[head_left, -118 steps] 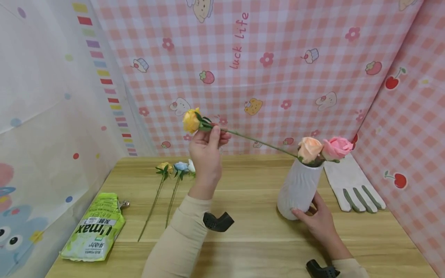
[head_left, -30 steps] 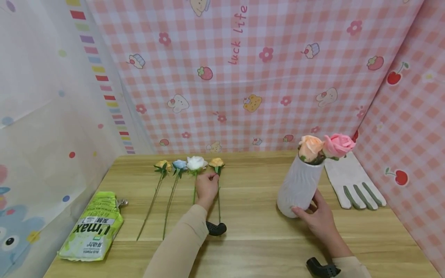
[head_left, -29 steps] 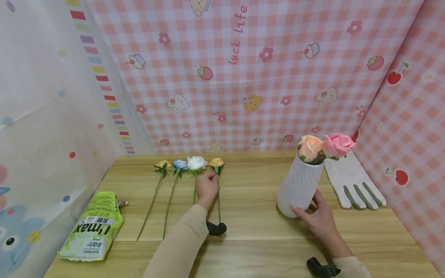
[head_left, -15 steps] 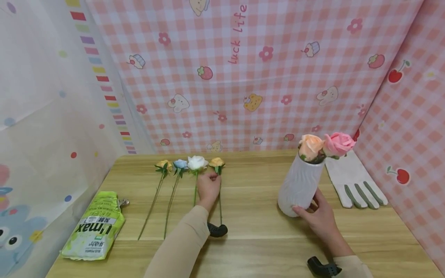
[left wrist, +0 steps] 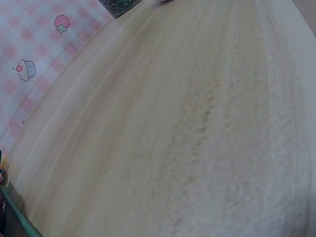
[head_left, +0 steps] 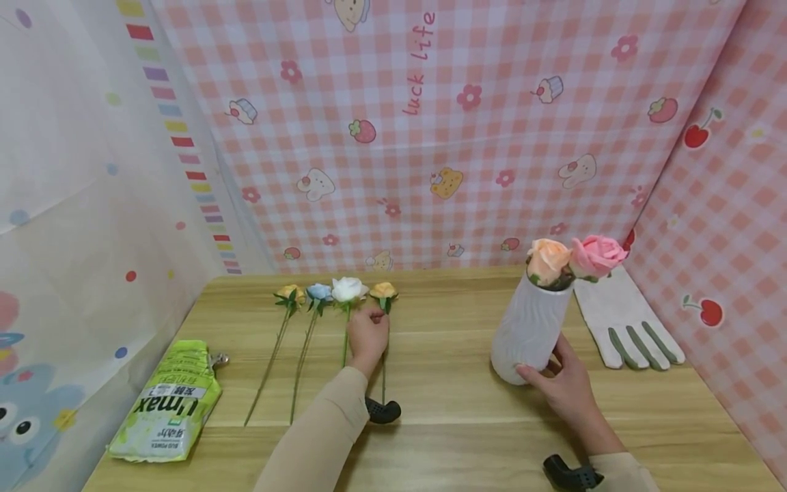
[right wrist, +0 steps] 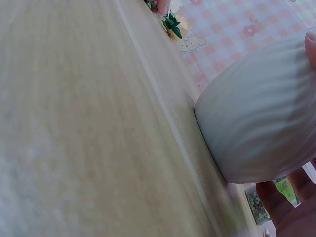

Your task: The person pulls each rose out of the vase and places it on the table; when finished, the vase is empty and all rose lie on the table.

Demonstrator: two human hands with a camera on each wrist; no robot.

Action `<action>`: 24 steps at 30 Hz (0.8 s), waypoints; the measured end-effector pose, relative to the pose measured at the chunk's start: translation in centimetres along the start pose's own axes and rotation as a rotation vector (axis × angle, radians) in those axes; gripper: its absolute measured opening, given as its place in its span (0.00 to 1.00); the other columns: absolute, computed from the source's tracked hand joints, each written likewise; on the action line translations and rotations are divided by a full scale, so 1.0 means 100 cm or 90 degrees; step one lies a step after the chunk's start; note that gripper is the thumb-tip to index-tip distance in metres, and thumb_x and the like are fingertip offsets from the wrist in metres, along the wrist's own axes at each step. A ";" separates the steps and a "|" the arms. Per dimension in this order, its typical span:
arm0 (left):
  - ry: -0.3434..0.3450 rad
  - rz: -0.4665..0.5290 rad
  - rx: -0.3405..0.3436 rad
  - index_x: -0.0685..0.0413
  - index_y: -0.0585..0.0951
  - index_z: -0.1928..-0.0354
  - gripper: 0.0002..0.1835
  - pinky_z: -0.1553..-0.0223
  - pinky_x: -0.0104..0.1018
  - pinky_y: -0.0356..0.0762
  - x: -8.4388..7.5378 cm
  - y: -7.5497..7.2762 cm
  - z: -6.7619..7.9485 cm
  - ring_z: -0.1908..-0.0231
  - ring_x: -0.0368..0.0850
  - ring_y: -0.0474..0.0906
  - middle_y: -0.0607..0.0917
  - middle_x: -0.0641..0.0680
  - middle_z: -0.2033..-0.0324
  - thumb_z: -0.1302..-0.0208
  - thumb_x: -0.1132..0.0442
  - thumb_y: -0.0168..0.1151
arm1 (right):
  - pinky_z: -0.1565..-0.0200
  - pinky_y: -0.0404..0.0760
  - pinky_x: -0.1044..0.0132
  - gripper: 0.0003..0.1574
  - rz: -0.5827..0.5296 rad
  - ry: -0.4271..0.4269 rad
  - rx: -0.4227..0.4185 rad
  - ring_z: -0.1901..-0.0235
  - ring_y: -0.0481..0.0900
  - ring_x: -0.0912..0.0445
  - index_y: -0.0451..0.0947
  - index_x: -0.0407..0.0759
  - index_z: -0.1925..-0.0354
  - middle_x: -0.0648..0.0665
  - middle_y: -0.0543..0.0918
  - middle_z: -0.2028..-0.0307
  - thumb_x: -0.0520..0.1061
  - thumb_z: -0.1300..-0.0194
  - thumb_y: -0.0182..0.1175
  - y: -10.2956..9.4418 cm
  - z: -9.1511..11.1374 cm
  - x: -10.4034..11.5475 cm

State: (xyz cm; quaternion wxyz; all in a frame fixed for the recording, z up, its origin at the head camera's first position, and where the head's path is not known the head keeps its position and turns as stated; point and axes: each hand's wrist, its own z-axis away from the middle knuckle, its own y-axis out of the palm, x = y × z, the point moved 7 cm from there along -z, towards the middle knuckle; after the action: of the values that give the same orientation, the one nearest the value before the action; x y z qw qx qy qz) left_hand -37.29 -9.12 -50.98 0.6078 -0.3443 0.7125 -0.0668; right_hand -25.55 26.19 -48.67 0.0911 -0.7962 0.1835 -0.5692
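Just below its bloom, my left hand (head_left: 367,338) pinches the stem of a yellow rose (head_left: 384,290) lying on the table. Its green stem (left wrist: 19,217) crosses the lower left corner of the left wrist view. Left of it lie a white rose (head_left: 348,288), a blue rose (head_left: 319,292) and another yellow rose (head_left: 290,294), blooms toward the back. My right hand (head_left: 565,389) grips the lower part of a white ribbed vase (head_left: 530,328), which appears tilted in the head view. A peach rose (head_left: 549,262) and a pink rose (head_left: 598,255) stand in its mouth.
A green and white bag (head_left: 166,403) lies at the table's left side. White and green gloves (head_left: 621,318) lie right of the vase. A pink checked cloth (head_left: 418,150) hangs behind the wooden table (head_left: 443,396).
The yellow rose, earlier held in the air with its stem toward the vase, now lies beside the white rose. In the last half second its stem end shifted slightly left. The right hand stays put.
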 end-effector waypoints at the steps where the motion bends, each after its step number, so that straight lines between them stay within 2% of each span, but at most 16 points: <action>1: -0.003 -0.002 0.000 0.58 0.87 0.69 0.02 0.68 0.39 0.79 0.000 0.000 0.000 0.73 0.46 0.80 0.84 0.52 0.76 0.43 0.66 0.68 | 0.53 0.73 0.79 0.49 0.001 -0.002 0.000 0.47 0.69 0.69 0.59 0.41 0.31 0.42 0.70 0.41 0.37 0.47 0.72 0.000 0.000 0.003; 6: -0.016 -0.002 0.002 0.58 0.87 0.68 0.03 0.67 0.40 0.79 0.001 -0.001 0.000 0.72 0.47 0.80 0.84 0.52 0.75 0.42 0.66 0.68 | 0.54 0.74 0.78 0.46 0.006 -0.008 0.001 0.49 0.69 0.70 0.60 0.34 0.34 0.39 0.71 0.43 0.35 0.47 0.71 0.000 0.002 0.023; 9: -0.027 0.008 0.004 0.58 0.87 0.67 0.03 0.66 0.40 0.79 0.003 -0.002 0.001 0.71 0.47 0.80 0.84 0.53 0.75 0.42 0.66 0.67 | 0.55 0.75 0.77 0.46 0.004 -0.008 0.001 0.49 0.70 0.70 0.61 0.34 0.34 0.40 0.71 0.44 0.35 0.47 0.71 0.000 0.003 0.029; 13: -0.051 0.046 -0.002 0.59 0.86 0.66 0.04 0.65 0.40 0.79 0.006 -0.005 0.001 0.70 0.47 0.80 0.84 0.53 0.73 0.42 0.66 0.67 | 0.55 0.75 0.77 0.48 -0.005 -0.013 -0.001 0.48 0.70 0.69 0.60 0.39 0.32 0.43 0.71 0.43 0.35 0.47 0.72 0.002 0.001 0.012; 16: -0.056 0.082 -0.017 0.60 0.85 0.66 0.04 0.65 0.41 0.79 0.001 -0.011 0.000 0.69 0.48 0.80 0.84 0.54 0.72 0.43 0.67 0.67 | 0.55 0.75 0.77 0.49 -0.006 -0.010 -0.001 0.48 0.70 0.68 0.60 0.42 0.31 0.44 0.71 0.42 0.37 0.47 0.72 0.003 0.000 0.000; 20: -0.034 0.141 -0.022 0.60 0.84 0.66 0.04 0.68 0.37 0.80 -0.027 -0.023 -0.003 0.71 0.46 0.79 0.84 0.54 0.73 0.42 0.66 0.67 | 0.55 0.75 0.77 0.49 -0.005 0.007 -0.002 0.48 0.71 0.67 0.59 0.45 0.31 0.43 0.71 0.42 0.39 0.46 0.72 0.002 0.000 -0.001; 24: 0.001 0.205 0.002 0.59 0.85 0.66 0.04 0.71 0.31 0.78 -0.075 -0.037 0.003 0.73 0.43 0.79 0.84 0.53 0.73 0.42 0.65 0.68 | 0.55 0.74 0.78 0.50 0.002 0.017 -0.001 0.47 0.69 0.68 0.58 0.46 0.30 0.43 0.70 0.40 0.40 0.46 0.72 0.001 0.001 -0.002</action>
State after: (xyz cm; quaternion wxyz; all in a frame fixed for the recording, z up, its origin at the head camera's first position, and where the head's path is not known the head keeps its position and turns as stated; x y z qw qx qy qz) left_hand -35.36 -7.52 -43.04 0.6107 -0.2246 0.7587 0.0298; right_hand -25.56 26.18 -48.92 0.0884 -0.7882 0.1865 -0.5798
